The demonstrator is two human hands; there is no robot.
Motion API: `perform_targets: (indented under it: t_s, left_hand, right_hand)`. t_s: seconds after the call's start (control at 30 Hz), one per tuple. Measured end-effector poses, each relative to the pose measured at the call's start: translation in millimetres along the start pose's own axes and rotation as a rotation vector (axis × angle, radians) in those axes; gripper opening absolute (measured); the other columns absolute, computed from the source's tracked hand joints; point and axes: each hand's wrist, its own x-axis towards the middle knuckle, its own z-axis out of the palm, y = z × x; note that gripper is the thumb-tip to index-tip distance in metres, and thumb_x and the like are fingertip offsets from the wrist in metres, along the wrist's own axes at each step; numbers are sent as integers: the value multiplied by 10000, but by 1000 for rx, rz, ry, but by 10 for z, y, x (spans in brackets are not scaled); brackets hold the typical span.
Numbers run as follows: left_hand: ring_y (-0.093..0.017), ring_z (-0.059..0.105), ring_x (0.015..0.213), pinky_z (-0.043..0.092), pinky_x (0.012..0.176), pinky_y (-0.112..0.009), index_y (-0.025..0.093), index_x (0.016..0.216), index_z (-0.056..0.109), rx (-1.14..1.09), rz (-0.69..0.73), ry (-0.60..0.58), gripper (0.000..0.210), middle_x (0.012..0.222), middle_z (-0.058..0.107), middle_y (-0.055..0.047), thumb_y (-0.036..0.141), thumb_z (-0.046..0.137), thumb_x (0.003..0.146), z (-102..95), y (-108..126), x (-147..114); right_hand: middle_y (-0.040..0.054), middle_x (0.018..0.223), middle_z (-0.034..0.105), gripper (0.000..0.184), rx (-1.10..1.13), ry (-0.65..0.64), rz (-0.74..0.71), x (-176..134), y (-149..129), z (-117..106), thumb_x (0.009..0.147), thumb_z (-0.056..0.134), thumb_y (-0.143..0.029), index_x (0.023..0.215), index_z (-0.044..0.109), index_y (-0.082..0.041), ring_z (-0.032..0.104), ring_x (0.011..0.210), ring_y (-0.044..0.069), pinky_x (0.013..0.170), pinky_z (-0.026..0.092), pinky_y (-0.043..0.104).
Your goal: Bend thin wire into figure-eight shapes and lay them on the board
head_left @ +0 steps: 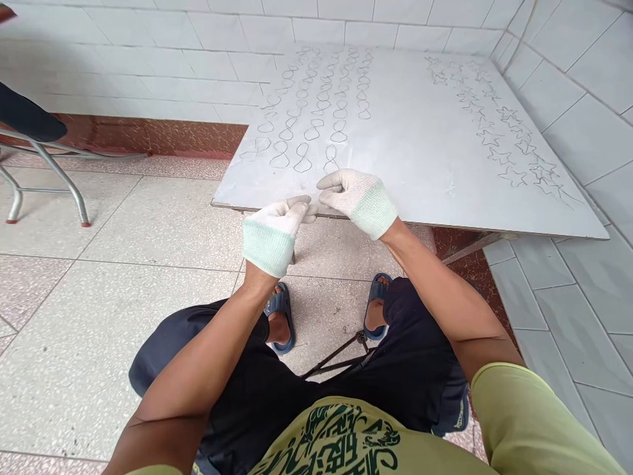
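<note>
My left hand [281, 224], in a white glove with a mint-green cuff, is at the near edge of the white table board [405, 165]. Its thumb and fingers are pinched together, and a faint bit of thin wire [308, 198] shows at the tips. Just to the right, my right hand [357, 196], gloved the same way, has its thumb and fingers closed; what they hold is too fine to make out. A figure-eight wire shape [331, 158] lies on the board just beyond my right fingertips. Several more figure-eight wire shapes [303, 157] lie in rows beyond my hands.
Several star-shaped wire pieces [512, 176] lie along the board's right side. Tiled walls [222, 33] border the board at the back and right. A metal-legged stool [47, 165] stands at left. A dark thin-legged stand [341, 359] is between my feet.
</note>
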Motion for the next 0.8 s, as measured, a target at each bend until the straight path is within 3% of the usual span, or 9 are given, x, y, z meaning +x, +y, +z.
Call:
perform_targets:
  t_s: [0.1, 0.37, 0.47, 0.67, 0.8]
  left_hand:
    - [-291, 847, 1064, 646, 1049, -421, 192, 1088, 880, 44, 3, -10, 334, 1000, 898, -94, 483, 816, 938, -59, 25, 12]
    - [-281, 820, 924, 658, 773, -362, 208, 920, 859, 32, -13, -85, 248, 1045, 896, -101, 454, 842, 896, -110, -3, 37]
    - [-268, 814, 901, 676, 826, -380, 185, 948, 857, -15, -59, -131, 279, 991, 884, -119, 450, 864, 862, -97, -37, 63]
    - [-267, 843, 941, 668, 997, -433, 165, 1339, 824, -134, -39, -160, 579, 918, 874, -61, 379, 915, 809, -62, 3, 52]
    - [-308, 848, 1040, 685, 962, -465, 190, 1252, 848, -184, -8, -132, 465, 986, 882, -90, 414, 925, 851, 49, 90, -86]
  right_hand:
    - [73, 1144, 872, 256, 2, -2, 9, 11, 8, -46, 954, 796, -240, 1199, 851, -186, 842, 1067, 222, 1008, 700, 366]
    - [76, 1137, 876, 210, 19, -7, 21, 8, 3, -18, 929, 821, -203, 1136, 855, -186, 844, 996, 205, 968, 702, 343]
    - [73, 1115, 875, 173, 14, 15, 45, -4, -31, -12, 921, 824, -176, 1092, 851, -184, 838, 986, 201, 949, 701, 333]
    - [66, 1057, 872, 93, -15, 20, 39, -42, -120, -20, 925, 801, -177, 1003, 849, -188, 822, 949, 202, 919, 688, 328]
    - [57, 1044, 883, 87, -49, 14, -26, -48, -70, 0, 921, 796, -217, 964, 871, -211, 824, 1035, 233, 979, 687, 365]
